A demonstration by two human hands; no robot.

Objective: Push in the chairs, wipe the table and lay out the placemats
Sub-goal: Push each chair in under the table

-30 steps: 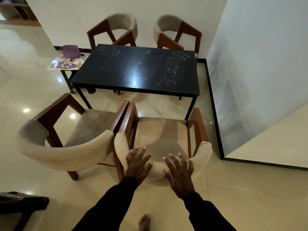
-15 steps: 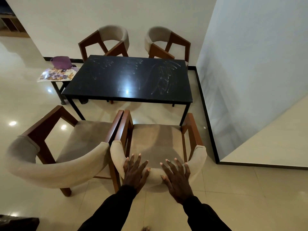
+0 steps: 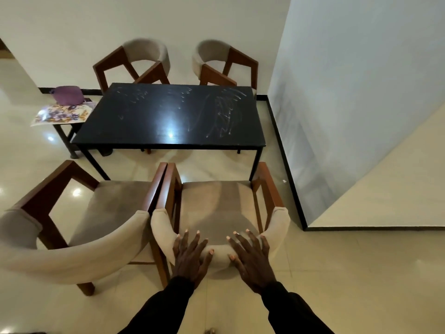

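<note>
Near-right chair faces table; left grip, right grip released, flat, pressing backrest.

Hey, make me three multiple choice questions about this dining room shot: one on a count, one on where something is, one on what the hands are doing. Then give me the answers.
1. How many chairs are in view?
A. two
B. three
C. four

2. Where does the purple cloth lie?
A. on a chair seat
B. on the floral placemats left of the black table
C. on the floor

3. How do the left hand and right hand meet the near right chair?
A. curled round its armrests
B. flat on its backrest, fingers spread
C. hovering clear of it

Answers:
1 C: two stand beyond the table and two on its near side.
2 B: the cloth sits on top of the placemats.
3 B: both hands lie flat on the padded backrest.
</note>
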